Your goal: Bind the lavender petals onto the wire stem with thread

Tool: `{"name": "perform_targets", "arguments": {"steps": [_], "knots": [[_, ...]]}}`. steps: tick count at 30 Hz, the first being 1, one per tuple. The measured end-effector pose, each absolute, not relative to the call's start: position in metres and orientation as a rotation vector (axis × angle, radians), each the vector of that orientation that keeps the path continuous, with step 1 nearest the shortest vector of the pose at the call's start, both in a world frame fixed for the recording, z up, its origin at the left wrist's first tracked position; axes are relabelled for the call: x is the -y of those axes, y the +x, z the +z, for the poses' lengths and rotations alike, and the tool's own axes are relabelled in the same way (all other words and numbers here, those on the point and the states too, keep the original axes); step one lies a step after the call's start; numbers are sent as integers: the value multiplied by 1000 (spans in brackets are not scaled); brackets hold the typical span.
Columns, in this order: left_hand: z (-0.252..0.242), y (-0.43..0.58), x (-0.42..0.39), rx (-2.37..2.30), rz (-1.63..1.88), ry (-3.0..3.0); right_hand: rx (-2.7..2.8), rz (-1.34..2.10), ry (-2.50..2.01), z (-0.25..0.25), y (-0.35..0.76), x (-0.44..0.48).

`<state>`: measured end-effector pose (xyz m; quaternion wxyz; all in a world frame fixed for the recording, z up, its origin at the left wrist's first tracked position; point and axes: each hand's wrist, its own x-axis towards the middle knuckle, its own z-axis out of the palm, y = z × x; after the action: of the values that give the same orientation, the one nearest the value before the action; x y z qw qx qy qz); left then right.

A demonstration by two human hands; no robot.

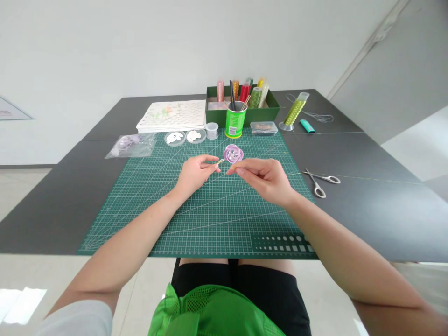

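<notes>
Item 1: purple flower (233, 153), lying on the cutting mat (210, 219) at 12 o'clock from the hands. Several petals are already shaped, so it is judged partly built.

Item 2: small piece (221, 162), pinched in the closed grip of the left hand (194, 173) just below the flower and not yet joined to it.

Item 3: thin wire (297, 173), apparently pinched at its end by the closed grip of the right hand (266, 178). It is trailed toward 3 o'clock and left uncut (the fingertips almost meet).

Item 4: scissors (322, 179), laid on the worktop (367, 210) at 3 o'clock, untouched.

Item 5: green cup (235, 122) of tools, round dishes (175, 137) and clear bag (131, 145), ranged from 12 to 10 o'clock.

Item 6: wire spool (294, 112) and lighter (307, 126), at 1 o'clock.

Nothing is found between the hands and the flower.
</notes>
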<state>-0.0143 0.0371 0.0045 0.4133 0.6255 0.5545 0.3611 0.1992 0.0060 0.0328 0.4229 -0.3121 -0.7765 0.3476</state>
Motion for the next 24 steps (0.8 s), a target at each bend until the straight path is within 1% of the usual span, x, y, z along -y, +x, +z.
{"name": "perform_targets", "arguments": {"steps": [5, 7, 11, 18, 24], "knots": [[2, -9, -31, -1367, 704, 1702, 1957, 951, -848, 41, 207, -10], [1, -5, -25, -1313, 599, 1748, 1971, 955, -874, 43, 210, -13], [0, 4, -13, -1150, 502, 1716, 1932, 922, -912, 39, 213, -22], [5, 9, -2, -993, 462, 1688, 1941, 925, -956, 28, 217, -37], [10, 9, 0, -964, 418, 1597, 1958, 960, -993, 14, 221, -50]]}}
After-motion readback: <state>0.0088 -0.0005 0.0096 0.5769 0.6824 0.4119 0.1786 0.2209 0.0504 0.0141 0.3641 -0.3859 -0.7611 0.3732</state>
